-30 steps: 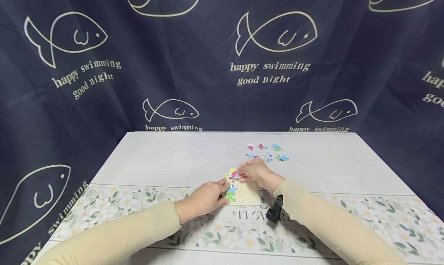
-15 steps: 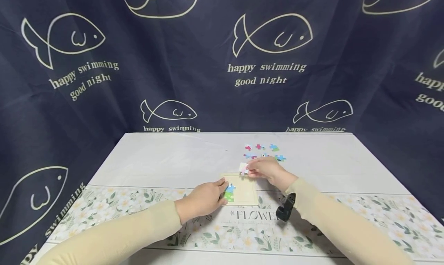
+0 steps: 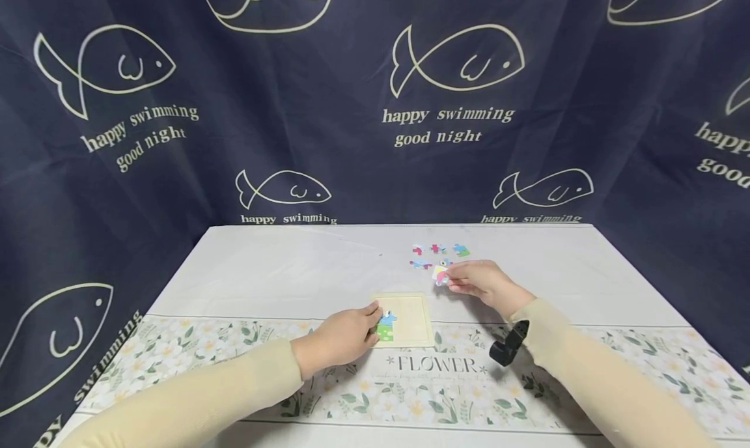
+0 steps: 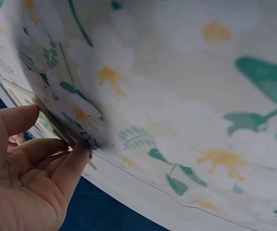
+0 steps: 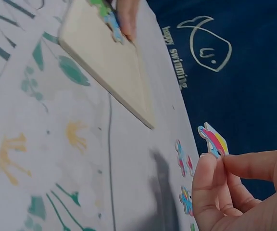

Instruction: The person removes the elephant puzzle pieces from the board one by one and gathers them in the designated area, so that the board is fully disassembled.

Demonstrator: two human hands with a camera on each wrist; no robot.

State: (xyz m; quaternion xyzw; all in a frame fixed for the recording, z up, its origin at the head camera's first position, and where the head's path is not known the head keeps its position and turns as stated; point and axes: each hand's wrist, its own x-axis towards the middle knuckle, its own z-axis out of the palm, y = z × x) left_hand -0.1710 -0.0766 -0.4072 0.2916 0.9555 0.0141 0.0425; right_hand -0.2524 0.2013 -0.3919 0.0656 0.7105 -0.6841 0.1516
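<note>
A pale wooden puzzle board [image 3: 413, 321] lies on the table, with joined blue and green puzzle pieces [image 3: 385, 332] along its left side. My left hand [image 3: 340, 337] holds the board's left edge; in the left wrist view, its thumb and curled fingers [image 4: 73, 166] meet that edge. To the right of and beyond the board, my right hand [image 3: 489, 285] pinches a pink, yellow and blue puzzle piece [image 5: 215, 140] between thumb and fingertips, above the table. Close behind it lie several loose puzzle pieces [image 3: 461, 249] in two rows, partly hidden by the hand.
The white tablecloth [image 3: 293, 272] has a floral band [image 3: 234, 350] with the word FLOWER across its front. A dark blue curtain [image 3: 351, 109] with fish drawings hangs behind the table. A black strap device [image 3: 508, 345] sits on the right wrist.
My right hand has lifted the pink and yellow piece off the board's upper left and carried it right, towards the loose pieces. The left hand stays at the board's edge.
</note>
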